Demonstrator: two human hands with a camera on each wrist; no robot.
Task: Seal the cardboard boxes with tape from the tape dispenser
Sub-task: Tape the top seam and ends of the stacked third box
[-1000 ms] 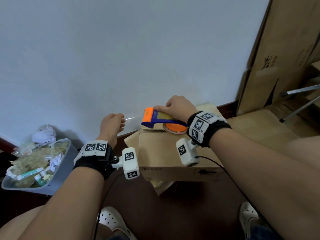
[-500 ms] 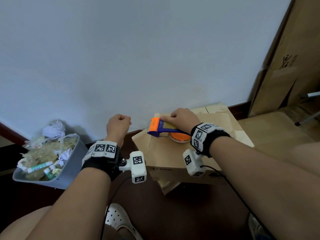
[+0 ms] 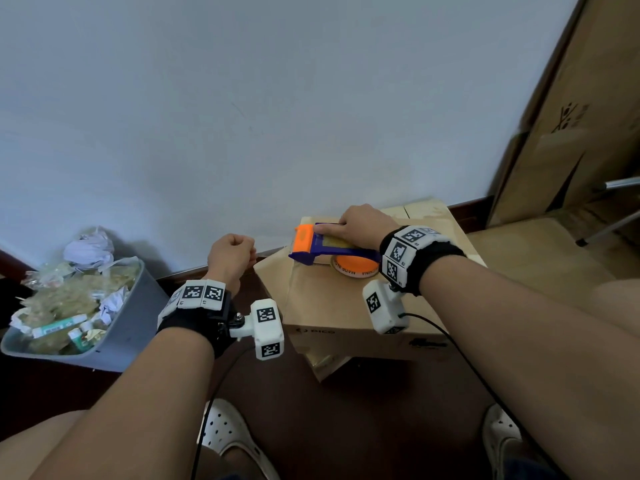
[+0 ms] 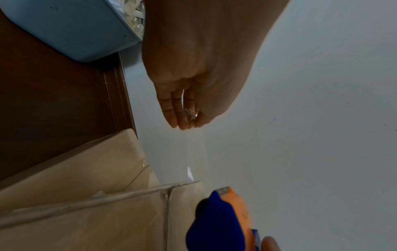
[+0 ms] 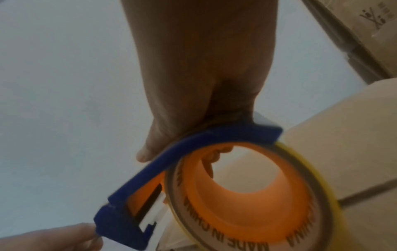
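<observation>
A blue and orange tape dispenser (image 3: 311, 242) lies on top of the brown cardboard box (image 3: 332, 306), near its far left corner. My right hand (image 3: 363, 225) grips it from above, fingers curled over the frame (image 5: 193, 146) that holds the orange-cored roll (image 5: 247, 195). My left hand (image 3: 231, 252) hovers just left of the box, its fingers curled. In the left wrist view those fingertips (image 4: 184, 118) pinch the end of a clear tape strip (image 4: 196, 152). The strip runs toward the box edge and the dispenser (image 4: 219, 220).
A grey bin (image 3: 114, 327) full of crumpled paper and wrappers stands on the floor at left. The white wall is close behind the box. Large cardboard sheets (image 3: 571, 116) lean at right, with metal legs (image 3: 609, 223) beside them. My feet in white shoes (image 3: 225, 431) are below.
The head view has shifted, so the box and both hands sit lower and further right in the frame. Both hands keep their holds; the spacing between them looks about the same.
</observation>
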